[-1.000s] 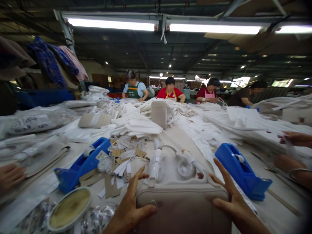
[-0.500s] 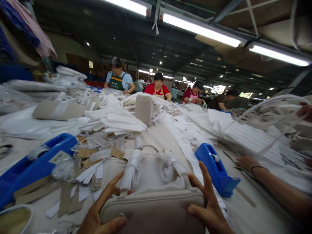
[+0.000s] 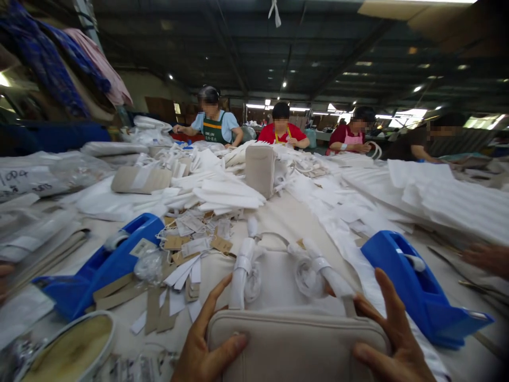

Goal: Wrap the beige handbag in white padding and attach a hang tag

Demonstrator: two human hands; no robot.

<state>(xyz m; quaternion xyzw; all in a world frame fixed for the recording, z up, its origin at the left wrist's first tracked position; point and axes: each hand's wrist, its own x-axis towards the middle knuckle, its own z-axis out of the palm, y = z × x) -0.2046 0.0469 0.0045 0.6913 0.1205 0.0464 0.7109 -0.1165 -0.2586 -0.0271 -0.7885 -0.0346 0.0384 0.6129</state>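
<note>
A beige handbag (image 3: 294,339) stands on the table right in front of me. My left hand (image 3: 204,339) grips its left end, thumb across the near face and fingers behind. My right hand (image 3: 387,337) grips its right end the same way. The bag's handles (image 3: 318,268) are wrapped in white paper and lie back over its far side. A blue tape dispenser (image 3: 417,286) sits just right of my right hand, and another blue tape dispenser (image 3: 101,262) lies left of my left hand.
Paper tags and card strips (image 3: 186,244) litter the table left of the bag. A round tin (image 3: 67,350) sits at the near left. Another beige bag (image 3: 260,170) stands farther back among white wrapping sheets. Several people work at the far end; another person's hand (image 3: 487,260) is at the right.
The camera view swung right and then back while both hands kept hold of the bag's ends. The other person's arm at the right has drawn back towards the edge.
</note>
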